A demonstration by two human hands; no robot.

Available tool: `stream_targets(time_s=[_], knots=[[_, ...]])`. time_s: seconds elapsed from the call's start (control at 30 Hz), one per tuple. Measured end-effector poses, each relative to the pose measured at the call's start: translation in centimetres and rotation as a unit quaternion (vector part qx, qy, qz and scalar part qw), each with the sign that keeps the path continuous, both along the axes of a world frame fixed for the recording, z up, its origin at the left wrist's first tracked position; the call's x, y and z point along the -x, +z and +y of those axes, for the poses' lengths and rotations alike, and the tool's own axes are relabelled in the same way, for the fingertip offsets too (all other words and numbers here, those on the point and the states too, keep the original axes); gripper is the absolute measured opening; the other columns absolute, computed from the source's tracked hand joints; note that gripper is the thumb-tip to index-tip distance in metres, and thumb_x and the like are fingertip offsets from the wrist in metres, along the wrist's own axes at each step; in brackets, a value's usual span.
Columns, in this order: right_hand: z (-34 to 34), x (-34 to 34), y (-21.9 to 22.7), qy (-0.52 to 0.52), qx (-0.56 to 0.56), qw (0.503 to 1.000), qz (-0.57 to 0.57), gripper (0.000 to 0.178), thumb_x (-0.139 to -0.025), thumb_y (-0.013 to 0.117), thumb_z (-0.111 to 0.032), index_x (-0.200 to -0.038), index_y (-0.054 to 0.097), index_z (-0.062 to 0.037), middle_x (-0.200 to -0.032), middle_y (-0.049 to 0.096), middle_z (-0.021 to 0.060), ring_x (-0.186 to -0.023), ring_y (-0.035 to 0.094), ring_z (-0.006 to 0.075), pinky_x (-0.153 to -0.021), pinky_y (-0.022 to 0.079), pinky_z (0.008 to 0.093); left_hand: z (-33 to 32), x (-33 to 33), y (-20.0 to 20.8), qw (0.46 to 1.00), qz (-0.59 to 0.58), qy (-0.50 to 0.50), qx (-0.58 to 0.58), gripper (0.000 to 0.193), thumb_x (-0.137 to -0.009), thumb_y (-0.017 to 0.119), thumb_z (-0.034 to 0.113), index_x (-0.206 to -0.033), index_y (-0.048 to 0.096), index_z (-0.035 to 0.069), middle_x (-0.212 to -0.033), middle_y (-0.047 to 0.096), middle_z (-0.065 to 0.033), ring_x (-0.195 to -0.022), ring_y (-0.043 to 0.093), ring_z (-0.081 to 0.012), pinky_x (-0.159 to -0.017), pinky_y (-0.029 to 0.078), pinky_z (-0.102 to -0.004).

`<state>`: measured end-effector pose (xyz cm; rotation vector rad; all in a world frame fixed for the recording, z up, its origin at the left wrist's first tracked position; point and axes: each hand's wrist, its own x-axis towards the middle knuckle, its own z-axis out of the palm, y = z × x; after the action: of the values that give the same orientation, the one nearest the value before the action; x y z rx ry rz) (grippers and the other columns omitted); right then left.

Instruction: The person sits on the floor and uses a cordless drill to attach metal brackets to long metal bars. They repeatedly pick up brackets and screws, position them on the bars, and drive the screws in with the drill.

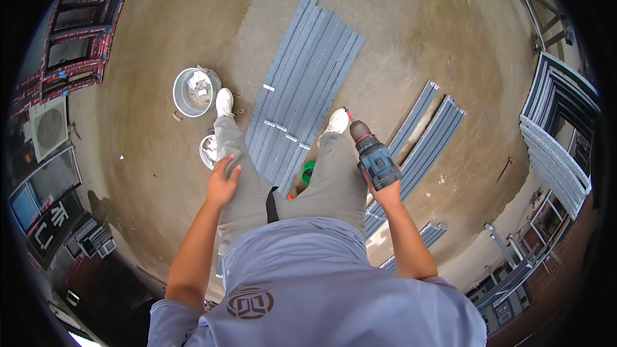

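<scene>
Concrete floor (160, 38) | right hand (385, 194) fingers gripping cordless drill (375, 157) | left hand (223, 183) fingers open, on thigh

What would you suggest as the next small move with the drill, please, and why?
Probably crouch and lower the blue cordless drill, held in the right hand, toward the grey metal profiles on the floor. The person stands upright, the drill's bit is well above them, and the left hand rests empty on the thigh.
</scene>
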<state>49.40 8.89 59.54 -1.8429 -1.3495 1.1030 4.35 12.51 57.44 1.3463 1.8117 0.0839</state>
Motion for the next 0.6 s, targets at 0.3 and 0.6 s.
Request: stream_targets(time_s=[0.3,0.6], knots=[[8.3,12.4,-14.6,-0.031,0.171,0.985,-0.009,0.042,-0.074,0.082,-0.014,-0.114,0.072,-0.0015,-0.090,0.073,0.0226,-0.086,0.072,0.0405,-0.077,0.056,0.0395,12.3,5.3,-27.6,0.993,-0.083,-0.087,0.014,0.044,-0.091,0.075,0.024,-0.130,0.067,0.006,-0.122,0.069,-0.0185,-0.112,0.067,-0.0375,-0.098,0.053,-0.0426],[9.8,24.6,-40.5,-0.016,0.261,0.963,-0.061,0.045,-0.075,0.079,-0.017,-0.117,0.072,-0.0042,-0.085,0.071,0.0262,-0.085,0.070,0.0450,-0.075,0.056,0.0464,21.0,6.2,-56.1,0.965,-0.108,-0.221,-0.089,0.044,-0.085,0.079,0.009,-0.128,0.069,0.015,-0.123,0.065,-0.0118,-0.115,0.063,-0.0352,-0.096,0.053,-0.0430]])
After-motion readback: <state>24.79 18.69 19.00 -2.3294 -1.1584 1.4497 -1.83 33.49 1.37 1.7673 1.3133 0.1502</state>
